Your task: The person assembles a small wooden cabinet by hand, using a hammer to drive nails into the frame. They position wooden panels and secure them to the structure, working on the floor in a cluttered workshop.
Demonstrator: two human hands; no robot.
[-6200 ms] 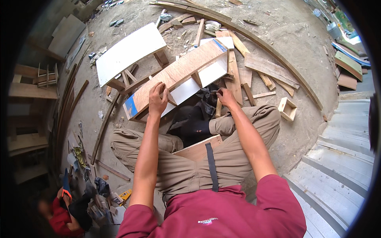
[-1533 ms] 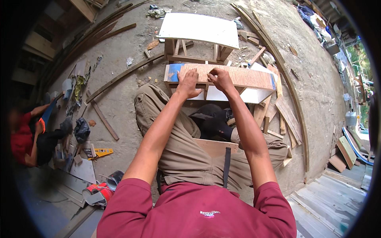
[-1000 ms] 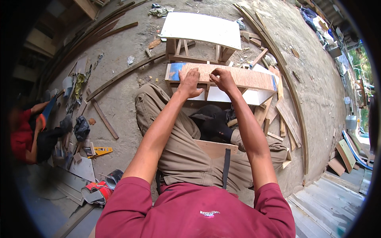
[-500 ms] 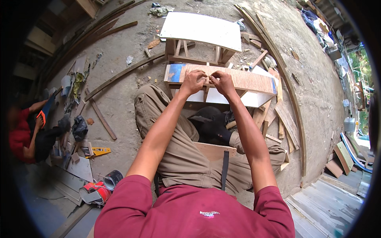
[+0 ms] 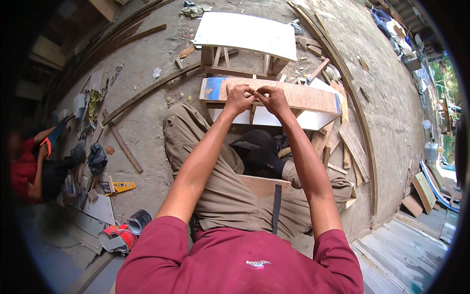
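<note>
Both my hands meet over a long plywood board with blue patches at its ends, which forms the upturned side of a wooden frame with white panels. My left hand has its fingers pinched together. Right beside it, my right hand pinches too, its fingertips nearly touching the left ones. Whatever they hold between them is too small to make out. Just beyond stands a white-topped wooden piece on a timber frame.
Loose wood offcuts and a long timber strip lie on the right. Paint cans and a yellow-handled saw are at the left. Another person in red sits far left, holding a blue saw with an orange handle.
My fingertips have drawn slightly closer together over the board. The view has shifted a little; the frame and boards stay in place.
</note>
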